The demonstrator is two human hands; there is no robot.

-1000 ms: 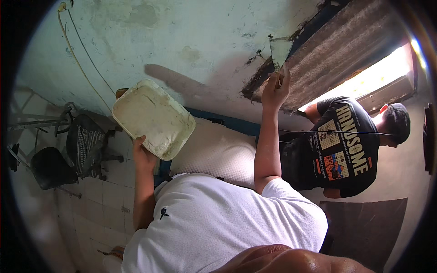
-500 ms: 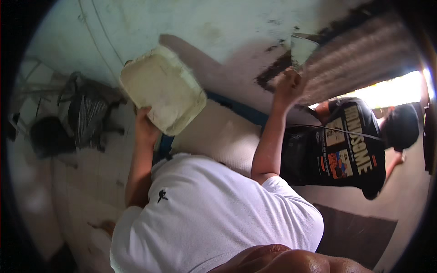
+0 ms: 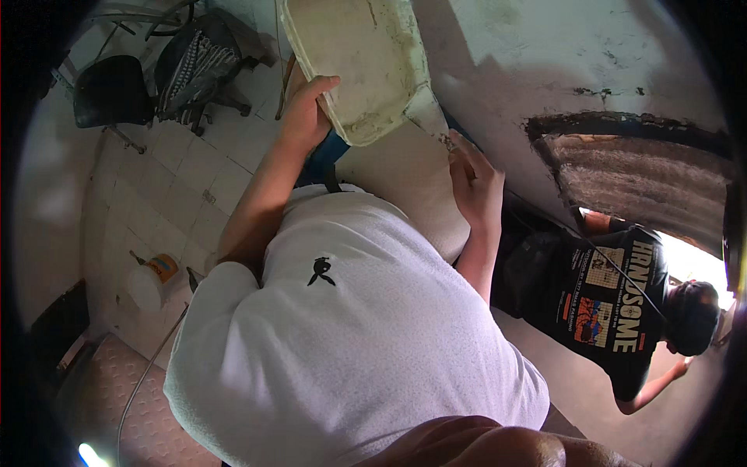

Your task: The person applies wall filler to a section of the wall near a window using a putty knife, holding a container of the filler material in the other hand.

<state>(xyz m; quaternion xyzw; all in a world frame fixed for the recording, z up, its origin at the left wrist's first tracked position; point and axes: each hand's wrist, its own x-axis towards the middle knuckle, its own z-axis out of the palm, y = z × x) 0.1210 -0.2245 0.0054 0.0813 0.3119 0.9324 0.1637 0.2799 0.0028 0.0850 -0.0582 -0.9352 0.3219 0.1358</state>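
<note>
My left hand (image 3: 308,115) grips a shallow, cream-coloured rectangular plastic tub (image 3: 352,74) by its near left side, thumb over the rim. Pale smears coat the inside of the tub. In my right hand (image 3: 476,185) is a putty knife (image 3: 428,115), the fingers closed round its handle, which they mostly hide. The knife's pale, wide blade lies against the tub's right near corner; whether it touches the rim or the inside is hard to tell.
Right of me, a person in a black printed T-shirt (image 3: 603,296) is beside a rough-edged wall opening (image 3: 638,156) with corrugated sheeting. Dark chairs (image 3: 117,89) stand at the far left on a tiled floor. A white bucket (image 3: 148,285) sits at the left, near a cable (image 3: 144,370).
My right hand has brought the putty knife from near the wall opening to the tub's corner. The whole view has shifted, and the tub now appears higher in it, still in my left hand.
</note>
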